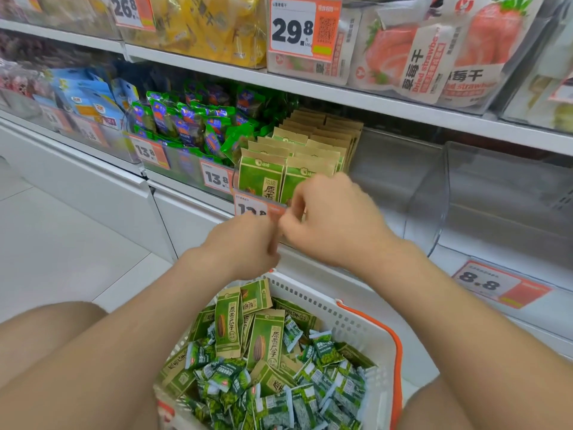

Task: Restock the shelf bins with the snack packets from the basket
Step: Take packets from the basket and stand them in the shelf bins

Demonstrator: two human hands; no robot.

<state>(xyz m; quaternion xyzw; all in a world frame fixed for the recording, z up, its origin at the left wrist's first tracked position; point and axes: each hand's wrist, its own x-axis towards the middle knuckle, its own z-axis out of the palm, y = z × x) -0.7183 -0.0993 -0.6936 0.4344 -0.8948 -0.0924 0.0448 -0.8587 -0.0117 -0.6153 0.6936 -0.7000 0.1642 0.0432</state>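
Observation:
A white basket with an orange handle sits below me. It holds tall green-and-kraft seed packets on top of several small green packets. On the lower shelf, a clear bin holds neat rows of the same kraft seed packets. A 13.8 price tag hangs on the front of that bin. My left hand and my right hand meet at the tag's right end, with fingers curled and pinching there. Neither hand holds a packet.
To the right of the seed bin stands an empty clear bin, with an 8.8 tag lower down. To the left is a bin of green-and-blue packets. The shelf above carries dried strawberry bags. White floor tiles lie at the left.

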